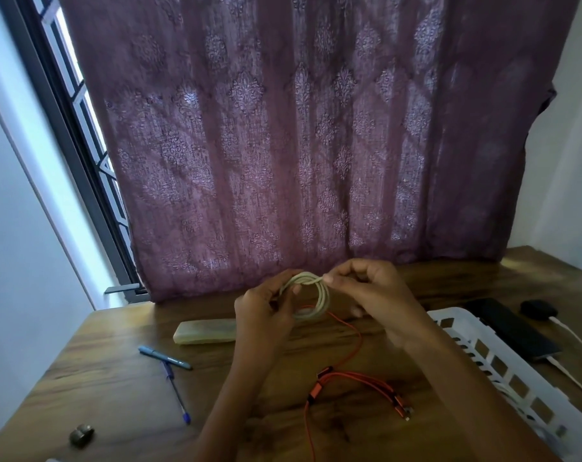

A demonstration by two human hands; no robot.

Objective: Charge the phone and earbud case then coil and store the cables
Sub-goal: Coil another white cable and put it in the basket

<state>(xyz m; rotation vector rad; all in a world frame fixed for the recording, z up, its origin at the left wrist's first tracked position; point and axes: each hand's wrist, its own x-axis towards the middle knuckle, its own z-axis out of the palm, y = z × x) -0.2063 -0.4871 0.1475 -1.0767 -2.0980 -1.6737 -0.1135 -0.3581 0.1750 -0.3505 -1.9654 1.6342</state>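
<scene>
White cable [311, 295], wound in a round coil, is gripped by both hands.

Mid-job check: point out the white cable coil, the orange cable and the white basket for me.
white cable coil [325, 295]: head view, right side of the loop.
orange cable [317, 389]: head view, the orange block where it branches.
white basket [448, 314]: head view, far rim.

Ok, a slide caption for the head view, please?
Left hand and right hand hold a coiled white cable over the table.
</scene>
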